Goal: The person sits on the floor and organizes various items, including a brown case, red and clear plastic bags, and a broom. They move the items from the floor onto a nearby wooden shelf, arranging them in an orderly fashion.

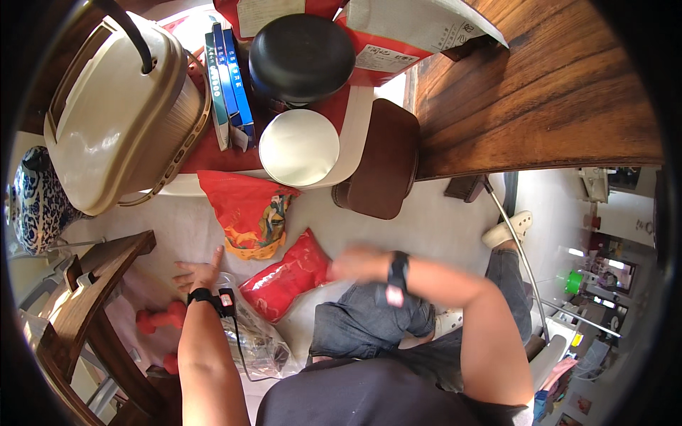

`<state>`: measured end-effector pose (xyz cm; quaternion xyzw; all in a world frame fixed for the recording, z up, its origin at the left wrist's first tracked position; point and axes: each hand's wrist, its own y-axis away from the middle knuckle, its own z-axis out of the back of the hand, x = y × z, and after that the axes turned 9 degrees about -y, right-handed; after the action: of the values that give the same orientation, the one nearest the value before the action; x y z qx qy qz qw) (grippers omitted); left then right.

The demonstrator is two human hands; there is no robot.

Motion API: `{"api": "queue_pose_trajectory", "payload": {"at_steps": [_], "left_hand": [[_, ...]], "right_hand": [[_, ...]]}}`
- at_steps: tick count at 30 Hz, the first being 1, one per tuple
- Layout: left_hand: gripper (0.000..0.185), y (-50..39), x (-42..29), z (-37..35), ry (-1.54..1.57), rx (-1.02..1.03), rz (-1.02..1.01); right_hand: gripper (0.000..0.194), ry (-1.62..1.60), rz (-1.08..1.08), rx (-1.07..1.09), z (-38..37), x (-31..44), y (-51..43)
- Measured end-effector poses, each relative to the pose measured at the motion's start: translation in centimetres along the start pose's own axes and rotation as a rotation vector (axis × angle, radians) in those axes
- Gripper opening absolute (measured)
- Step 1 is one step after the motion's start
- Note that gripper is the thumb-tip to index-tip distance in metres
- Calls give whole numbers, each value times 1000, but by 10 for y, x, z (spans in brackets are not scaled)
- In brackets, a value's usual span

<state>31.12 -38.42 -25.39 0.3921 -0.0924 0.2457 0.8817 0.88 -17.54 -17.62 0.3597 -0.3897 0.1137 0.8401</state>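
My left hand (200,271) is above the floor with its fingers spread and nothing in it, beside a clear plastic bag (256,335). A shiny red plastic package (290,277) lies between my two hands. My right hand (359,263) is blurred at that package's right end; whether it touches or grips it is unclear. Just beyond lies a red pouch (250,213) with a printed picture of a figure and a deer. Both wrists wear black bands.
Ahead, a red and white surface (354,125) holds a beige lidded container (112,117), upright books (229,85), a black rounded object (302,58) and a round pale lid (299,147). A brown case (381,160) stands beside a wooden tabletop (543,106). Red dumbbells (160,318) lie left. Another person's hand (562,367) shows far right.
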Motion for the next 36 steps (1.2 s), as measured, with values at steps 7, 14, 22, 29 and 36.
{"api": "queue_pose_trajectory", "payload": {"at_steps": [7,14,22,29,36], "left_hand": [[144,2,0,7,27,30,-28],[143,8,1,9,37,34,-30],[139,5,1,5,-29,2,6],[143,7,2,8,41,43,-31],[143,10,0,11,1,54,-30]], "right_hand": [[35,-185,-309,-281,-19,-21,-23],[28,114,78,-6,24,-27,-2],[25,55,172,-238,0,-4,-10],[29,410,47,-56,53,-62,-6],[28,75,94,-202,-1,-6,-18]]}}
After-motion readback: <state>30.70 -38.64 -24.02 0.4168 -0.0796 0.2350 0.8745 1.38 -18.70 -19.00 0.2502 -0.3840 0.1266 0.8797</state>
